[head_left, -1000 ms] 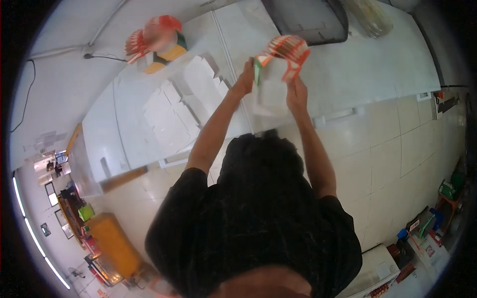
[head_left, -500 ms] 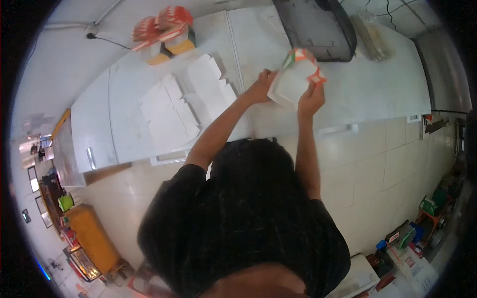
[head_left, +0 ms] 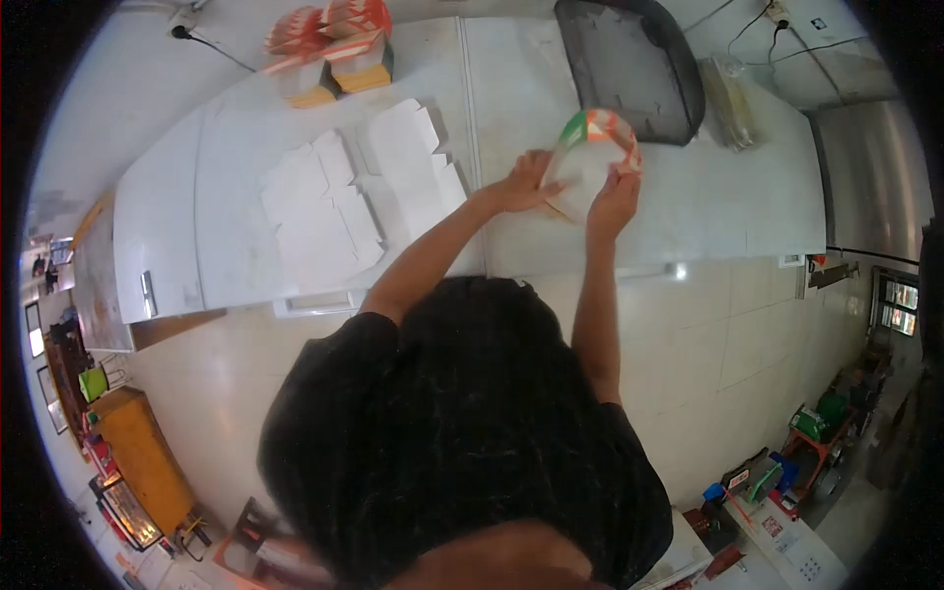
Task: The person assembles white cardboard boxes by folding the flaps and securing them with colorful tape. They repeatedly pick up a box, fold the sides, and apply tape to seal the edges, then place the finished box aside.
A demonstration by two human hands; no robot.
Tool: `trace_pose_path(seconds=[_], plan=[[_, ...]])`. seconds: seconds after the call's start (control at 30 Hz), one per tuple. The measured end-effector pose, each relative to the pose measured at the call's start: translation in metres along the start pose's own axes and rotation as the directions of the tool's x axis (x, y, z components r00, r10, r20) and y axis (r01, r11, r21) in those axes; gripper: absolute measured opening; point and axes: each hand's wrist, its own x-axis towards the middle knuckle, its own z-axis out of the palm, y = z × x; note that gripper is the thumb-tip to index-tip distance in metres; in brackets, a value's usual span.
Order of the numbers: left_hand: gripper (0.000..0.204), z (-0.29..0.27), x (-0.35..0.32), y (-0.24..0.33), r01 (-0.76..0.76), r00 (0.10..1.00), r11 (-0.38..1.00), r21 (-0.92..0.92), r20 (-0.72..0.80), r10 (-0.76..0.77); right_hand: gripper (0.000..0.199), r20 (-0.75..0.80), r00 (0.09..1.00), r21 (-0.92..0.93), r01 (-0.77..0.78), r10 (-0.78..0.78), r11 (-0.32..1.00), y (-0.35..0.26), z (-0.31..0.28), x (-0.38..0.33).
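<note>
A part-folded cardboard food box [head_left: 587, 169], white inside with orange and green print on its outer walls, is between my hands above the white counter. My left hand [head_left: 523, 185] grips its left side, the thumb reaching over the inner face. At the right wall, my right hand [head_left: 614, 200] pinches the printed edge. Motion blurs the box, so its fold lines are hard to make out. Left of my left forearm lie flat white box blanks [head_left: 323, 208], with another unfolded blank [head_left: 405, 157] beside them.
Stacks of orange-and-white printed cartons [head_left: 329, 51] stand at the back left of the white counter [head_left: 728, 211]. A dark grey tray [head_left: 634, 74] lies behind the box, with a clear plastic packet [head_left: 730, 103] to its right. A black plug and cord [head_left: 187, 32] hang on the wall.
The box has turned and tilted between my hands, showing more green at its far left corner. My left thumb has moved onto its inner side. The whole view has shifted slightly.
</note>
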Motion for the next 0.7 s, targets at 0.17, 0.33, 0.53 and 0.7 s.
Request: trace_pose_path(seconds=[0.17, 0.33, 0.53, 0.7], plan=[[0.085, -0.011, -0.003, 0.018, 0.025, 1.0, 1.0, -0.012, 0.019, -0.024, 0.016, 0.041, 0.992, 0.016, -0.116, 0.116, 0.993, -0.008, -0.003, -0.003], [0.068, -0.008, 0.019, 0.022, 0.21, 0.966, 0.977, 0.026, -0.157, -0.203, 0.016, 0.233, 0.952, -0.247, -0.139, 0.198, 0.959, 0.016, 0.003, -0.012], [0.049, 0.025, 0.023, 0.031, 0.371, 0.911, 0.836, 0.405, -0.334, -0.242, 0.03, 0.334, 0.913, -0.449, -0.064, 0.234, 0.891, 0.032, 0.009, -0.018], [0.045, 0.042, 0.018, 0.016, 0.364, 0.9, 0.802, 0.474, -0.402, -0.17, 0.033, 0.354, 0.934, 0.001, -0.05, 0.046, 0.999, 0.082, 0.039, -0.048]])
